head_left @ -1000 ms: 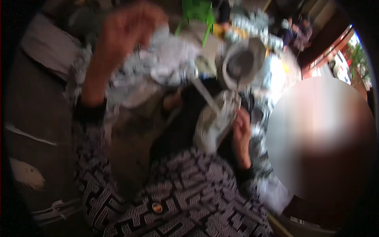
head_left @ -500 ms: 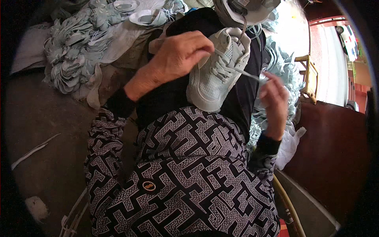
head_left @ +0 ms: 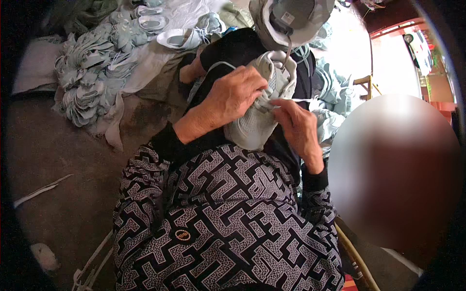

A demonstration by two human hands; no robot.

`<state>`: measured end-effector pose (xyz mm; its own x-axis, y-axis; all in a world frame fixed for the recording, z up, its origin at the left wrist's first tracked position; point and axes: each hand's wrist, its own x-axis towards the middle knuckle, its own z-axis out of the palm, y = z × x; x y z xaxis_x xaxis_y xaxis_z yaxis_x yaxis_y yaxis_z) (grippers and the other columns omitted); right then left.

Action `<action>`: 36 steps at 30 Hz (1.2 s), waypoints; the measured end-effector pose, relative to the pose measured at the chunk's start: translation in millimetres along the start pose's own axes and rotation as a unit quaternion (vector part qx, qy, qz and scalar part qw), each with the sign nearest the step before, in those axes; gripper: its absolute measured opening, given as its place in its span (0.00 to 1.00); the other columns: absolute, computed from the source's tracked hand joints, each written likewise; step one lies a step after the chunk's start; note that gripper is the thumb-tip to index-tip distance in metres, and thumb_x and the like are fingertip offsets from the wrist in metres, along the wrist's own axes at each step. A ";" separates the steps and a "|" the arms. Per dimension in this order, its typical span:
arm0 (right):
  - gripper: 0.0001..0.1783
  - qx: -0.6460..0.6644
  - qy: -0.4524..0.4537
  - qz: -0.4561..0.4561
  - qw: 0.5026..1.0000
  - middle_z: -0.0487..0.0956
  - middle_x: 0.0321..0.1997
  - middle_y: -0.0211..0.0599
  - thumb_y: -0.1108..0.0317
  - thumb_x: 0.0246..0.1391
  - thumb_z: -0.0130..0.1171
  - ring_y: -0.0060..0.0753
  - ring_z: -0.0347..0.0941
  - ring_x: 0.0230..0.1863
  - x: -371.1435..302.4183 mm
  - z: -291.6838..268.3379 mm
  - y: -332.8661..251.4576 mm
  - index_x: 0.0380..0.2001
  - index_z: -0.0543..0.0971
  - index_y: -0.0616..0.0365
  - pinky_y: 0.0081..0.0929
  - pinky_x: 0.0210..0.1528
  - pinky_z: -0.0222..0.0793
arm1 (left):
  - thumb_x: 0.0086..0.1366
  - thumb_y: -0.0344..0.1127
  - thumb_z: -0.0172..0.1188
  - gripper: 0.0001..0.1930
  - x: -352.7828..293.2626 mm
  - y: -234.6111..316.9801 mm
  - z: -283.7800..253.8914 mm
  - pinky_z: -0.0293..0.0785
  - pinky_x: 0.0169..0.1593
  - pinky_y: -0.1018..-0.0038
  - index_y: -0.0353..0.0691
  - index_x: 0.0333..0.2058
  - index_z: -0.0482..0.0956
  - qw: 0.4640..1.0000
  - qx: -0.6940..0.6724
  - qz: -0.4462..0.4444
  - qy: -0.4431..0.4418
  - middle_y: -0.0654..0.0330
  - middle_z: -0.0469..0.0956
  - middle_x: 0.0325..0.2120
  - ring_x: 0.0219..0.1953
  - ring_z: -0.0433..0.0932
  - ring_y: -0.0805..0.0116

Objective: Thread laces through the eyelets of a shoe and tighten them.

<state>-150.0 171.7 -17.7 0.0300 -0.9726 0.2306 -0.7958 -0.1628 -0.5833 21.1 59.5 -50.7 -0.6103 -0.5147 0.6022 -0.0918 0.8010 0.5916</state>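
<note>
A pale grey mesh shoe upper (head_left: 248, 129) lies on my black-clad lap, its toe toward my body and its opening away from me. My left hand (head_left: 232, 96) is closed on the left side of its lacing; the fingertips hide what they pinch. From the right, my right hand (head_left: 299, 130) has thumb and forefinger pinched at the shoelace across the middle of the upper. One white lace length (head_left: 304, 100) stretches out to the right behind that hand, and another loops beyond my left hand. A grey cord (head_left: 290, 44) joins this upper to a second shoe upper (head_left: 262, 21) just beyond.
A large heap of pale uppers (head_left: 90, 77) lies on cloth at far left, with single ones (head_left: 178, 40) nearer the middle. More uppers (head_left: 332, 83) are piled right of my legs. A blurred round patch hides much of the right side. A yellow frame (head_left: 364, 83) stands beyond it.
My right hand has come in from the right onto the lacing; the lace it was drawing out now trails behind it. My left hand stays at the upper's left side. The blurred patch has appeared.
</note>
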 end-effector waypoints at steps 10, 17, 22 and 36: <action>0.08 -0.132 0.011 -0.008 0.991 0.76 0.21 0.41 0.66 0.53 0.57 0.45 0.75 0.22 -14.3 15.0 13.1 0.37 0.76 0.52 0.36 0.22 0.68 | 0.53 0.25 0.56 0.11 -6.6 6.2 2.5 0.71 0.39 0.64 0.38 0.37 0.73 0.998 0.035 0.035 -0.026 0.55 0.70 0.33 0.39 0.73 0.53; 0.08 -0.100 0.049 -0.012 0.994 0.78 0.24 0.38 0.65 0.53 0.53 0.43 0.76 0.26 -21.5 23.2 5.5 0.37 0.74 0.50 0.37 0.25 0.68 | 0.52 0.25 0.58 0.10 -2.9 10.0 -0.4 0.72 0.37 0.65 0.39 0.34 0.73 0.996 0.049 0.049 -0.052 0.56 0.71 0.32 0.37 0.73 0.55; 0.09 -0.117 0.051 0.030 0.991 0.77 0.20 0.36 0.63 0.53 0.55 0.41 0.76 0.23 -17.7 14.2 0.4 0.38 0.76 0.47 0.36 0.24 0.68 | 0.49 0.24 0.55 0.08 6.0 8.8 -4.7 0.75 0.34 0.69 0.40 0.30 0.71 0.982 0.112 0.106 -0.106 0.55 0.69 0.31 0.36 0.74 0.57; 0.09 -0.174 0.038 0.002 0.984 0.78 0.25 0.36 0.63 0.53 0.55 0.41 0.77 0.28 -22.2 24.5 13.3 0.38 0.75 0.49 0.37 0.23 0.68 | 0.51 0.28 0.54 0.07 20.6 7.3 -10.9 0.75 0.29 0.71 0.39 0.30 0.68 0.942 0.178 0.207 -0.195 0.57 0.68 0.29 0.33 0.74 0.62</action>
<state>-146.4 187.1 -49.7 -0.0080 -0.9556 0.2945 -0.9551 -0.0799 -0.2852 16.4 51.4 -28.2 -0.8882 -0.0398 0.4578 0.0018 0.9959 0.0901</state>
